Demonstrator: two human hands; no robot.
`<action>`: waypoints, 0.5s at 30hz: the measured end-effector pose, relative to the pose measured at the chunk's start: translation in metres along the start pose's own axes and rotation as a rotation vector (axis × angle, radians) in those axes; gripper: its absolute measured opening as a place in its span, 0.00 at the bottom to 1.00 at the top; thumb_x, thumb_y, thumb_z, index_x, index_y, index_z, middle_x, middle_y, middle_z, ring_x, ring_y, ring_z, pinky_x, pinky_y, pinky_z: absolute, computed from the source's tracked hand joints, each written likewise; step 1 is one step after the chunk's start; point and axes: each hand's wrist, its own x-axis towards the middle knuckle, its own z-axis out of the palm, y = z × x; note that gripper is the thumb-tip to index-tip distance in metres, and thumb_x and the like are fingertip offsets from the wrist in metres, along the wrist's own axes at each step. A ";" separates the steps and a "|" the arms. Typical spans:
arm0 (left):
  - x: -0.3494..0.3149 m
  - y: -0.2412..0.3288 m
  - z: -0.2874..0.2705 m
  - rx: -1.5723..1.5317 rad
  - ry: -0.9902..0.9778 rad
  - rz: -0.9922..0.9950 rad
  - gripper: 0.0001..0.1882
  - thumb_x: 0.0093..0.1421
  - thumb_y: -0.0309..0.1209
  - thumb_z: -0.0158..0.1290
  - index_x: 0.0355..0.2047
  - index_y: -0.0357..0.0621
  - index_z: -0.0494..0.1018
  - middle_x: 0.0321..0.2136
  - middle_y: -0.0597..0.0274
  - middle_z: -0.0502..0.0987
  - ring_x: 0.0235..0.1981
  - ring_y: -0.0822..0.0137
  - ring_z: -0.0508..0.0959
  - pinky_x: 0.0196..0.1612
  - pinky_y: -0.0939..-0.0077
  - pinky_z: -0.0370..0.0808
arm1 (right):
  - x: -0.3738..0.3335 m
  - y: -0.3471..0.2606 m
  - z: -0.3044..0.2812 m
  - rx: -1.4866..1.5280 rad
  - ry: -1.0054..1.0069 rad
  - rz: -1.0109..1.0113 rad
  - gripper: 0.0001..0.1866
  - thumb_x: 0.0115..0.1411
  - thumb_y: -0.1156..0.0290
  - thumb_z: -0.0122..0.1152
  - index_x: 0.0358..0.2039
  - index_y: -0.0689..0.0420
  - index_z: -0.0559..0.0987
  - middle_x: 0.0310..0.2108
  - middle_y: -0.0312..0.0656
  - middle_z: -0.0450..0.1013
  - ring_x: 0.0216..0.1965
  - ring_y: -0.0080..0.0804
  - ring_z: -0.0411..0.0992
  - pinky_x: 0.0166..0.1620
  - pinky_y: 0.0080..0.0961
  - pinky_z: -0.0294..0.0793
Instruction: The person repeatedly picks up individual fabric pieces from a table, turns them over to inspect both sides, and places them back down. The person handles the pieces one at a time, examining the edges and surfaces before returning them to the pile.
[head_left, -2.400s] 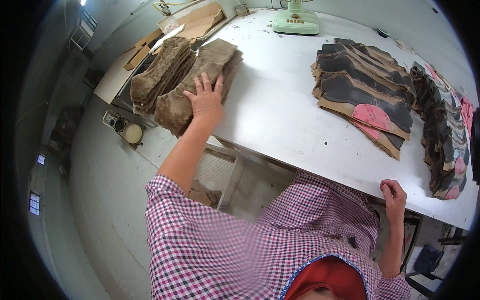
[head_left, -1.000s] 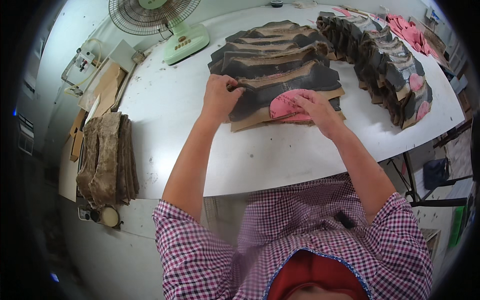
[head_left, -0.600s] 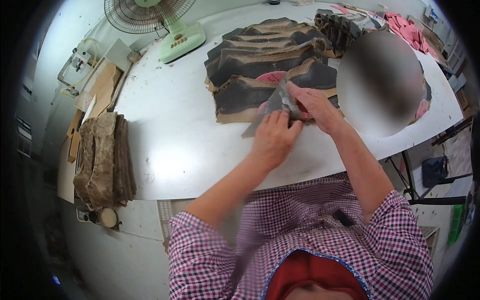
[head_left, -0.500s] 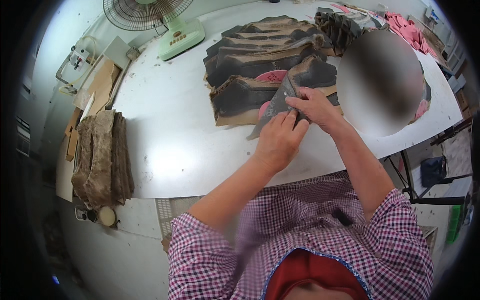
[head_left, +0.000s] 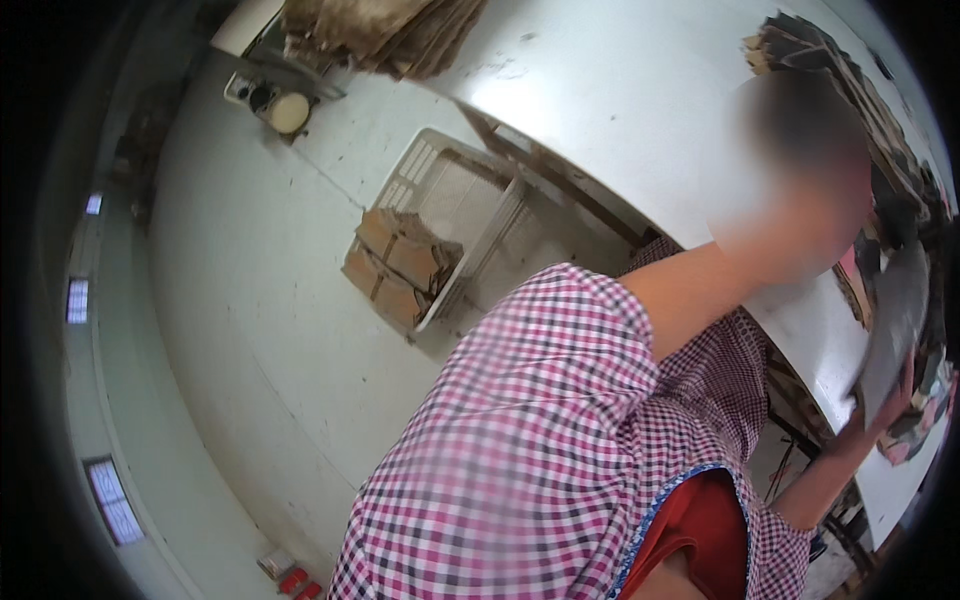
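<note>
My left hand (head_left: 812, 232) reaches over the table, mostly covered by a blurred patch, so its fingers cannot be made out. At the far right, my right hand (head_left: 893, 402) grips the lower end of a long grey-backed fabric piece (head_left: 893, 325), smeared by motion. Whether my left hand touches that piece is hidden. Beyond both hands lies a row of dark, fur-edged fabric pieces (head_left: 815, 50), overlapping along the table's right side.
The white table (head_left: 600, 110) runs diagonally across the view. A brown furry stack (head_left: 385, 35) sits at its upper left edge. On the floor below, a pale plastic crate (head_left: 430, 150) has brown cut pieces (head_left: 405, 255) at its near side. A round-topped object (head_left: 290, 113) stands farther left.
The view has swung left and tilted, bringing the floor and crate in. My hands, together on the grey piece before, are now apart, with the piece beside my right hand.
</note>
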 end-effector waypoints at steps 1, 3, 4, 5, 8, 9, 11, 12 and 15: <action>-0.005 0.005 0.004 -0.056 0.032 -0.012 0.16 0.52 0.34 0.55 0.39 0.38 0.75 0.44 0.49 0.75 0.50 0.53 0.73 0.55 0.58 0.67 | -0.012 -0.011 -0.012 -0.070 0.022 -0.108 0.22 0.66 0.71 0.45 0.58 0.67 0.70 0.57 0.49 0.68 0.56 0.42 0.68 0.60 0.34 0.66; -0.011 0.013 0.008 -0.145 0.092 -0.049 0.20 0.53 0.36 0.55 0.44 0.36 0.73 0.48 0.48 0.73 0.52 0.53 0.71 0.56 0.56 0.67 | -0.027 -0.040 0.008 -0.015 -0.116 -0.164 0.23 0.66 0.70 0.44 0.58 0.68 0.69 0.57 0.51 0.68 0.56 0.43 0.68 0.60 0.36 0.66; -0.013 0.020 0.014 -0.200 0.120 -0.043 0.23 0.53 0.37 0.56 0.46 0.36 0.71 0.50 0.48 0.71 0.53 0.53 0.70 0.57 0.56 0.67 | -0.037 -0.052 0.016 0.014 -0.187 -0.186 0.23 0.66 0.69 0.44 0.58 0.69 0.69 0.56 0.52 0.68 0.55 0.44 0.69 0.60 0.37 0.66; -0.014 0.028 0.018 -0.254 0.140 -0.037 0.25 0.54 0.37 0.56 0.49 0.35 0.70 0.52 0.47 0.70 0.54 0.54 0.70 0.57 0.55 0.67 | -0.046 -0.063 0.026 0.048 -0.260 -0.187 0.24 0.66 0.68 0.43 0.58 0.69 0.69 0.56 0.53 0.68 0.55 0.45 0.69 0.60 0.38 0.66; -0.020 0.070 -0.007 -1.255 -0.140 -0.280 0.28 0.55 0.44 0.57 0.49 0.34 0.69 0.50 0.48 0.71 0.52 0.56 0.72 0.53 0.56 0.70 | -0.082 -0.080 0.063 0.150 -0.477 -0.120 0.25 0.66 0.66 0.42 0.58 0.71 0.68 0.55 0.56 0.68 0.55 0.48 0.69 0.60 0.42 0.66; -0.024 0.086 -0.020 -1.719 -0.321 -0.411 0.29 0.56 0.47 0.57 0.47 0.34 0.70 0.49 0.49 0.72 0.50 0.57 0.73 0.51 0.57 0.72 | -0.096 -0.080 0.070 0.189 -0.524 -0.075 0.26 0.66 0.65 0.42 0.58 0.71 0.67 0.55 0.57 0.68 0.55 0.48 0.70 0.61 0.43 0.66; -0.032 0.099 -0.047 -2.102 -0.206 -0.424 0.31 0.55 0.52 0.56 0.45 0.35 0.70 0.44 0.51 0.74 0.44 0.58 0.76 0.47 0.59 0.74 | -0.113 -0.080 0.094 0.258 -0.675 0.071 0.27 0.66 0.63 0.41 0.58 0.72 0.66 0.54 0.59 0.69 0.54 0.50 0.70 0.61 0.45 0.66; -0.035 0.102 -0.056 -2.283 -0.147 -0.418 0.32 0.55 0.54 0.56 0.45 0.35 0.71 0.41 0.52 0.75 0.41 0.59 0.77 0.45 0.60 0.75 | -0.120 -0.077 0.101 0.306 -0.746 0.162 0.28 0.66 0.63 0.40 0.58 0.73 0.66 0.54 0.60 0.69 0.54 0.51 0.70 0.61 0.46 0.66; -0.049 0.092 -0.073 -2.171 -0.112 -0.654 0.25 0.56 0.46 0.52 0.43 0.37 0.72 0.36 0.51 0.77 0.37 0.58 0.78 0.44 0.62 0.76 | -0.116 -0.048 0.076 0.476 -0.651 0.447 0.30 0.67 0.60 0.39 0.61 0.72 0.61 0.57 0.61 0.65 0.58 0.53 0.67 0.64 0.48 0.62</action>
